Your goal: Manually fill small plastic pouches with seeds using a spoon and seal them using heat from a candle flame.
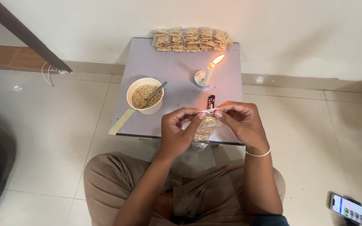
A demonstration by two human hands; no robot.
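Left hand [177, 129]: fingers curled, thumb and forefinger pinching the top edge of a small clear bag [206, 125] at its left side. Right hand [241, 121]: likewise pinching the same top edge at its right side; thin white bangle [258, 154] on the wrist. Bag: part-filled with tan grain, hanging upright between the two hands, over the near edge of the table [177, 71]. Table: low, grey, square, set against a white wall. On it, left: white bowl [145, 95] of the same grain, metal spoon [156, 92] standing in it. Centre right: lit candle [209, 72] in a round white holder. Just beyond the hands: small dark lighter [210, 101]. Far edge: row of filled bags [192, 39], laid side by side. Strip of tape [121, 121] hanging off the near left corner. Floor, lower right: phone [351, 209], screen lit. Person seated cross-legged, tan trousers.
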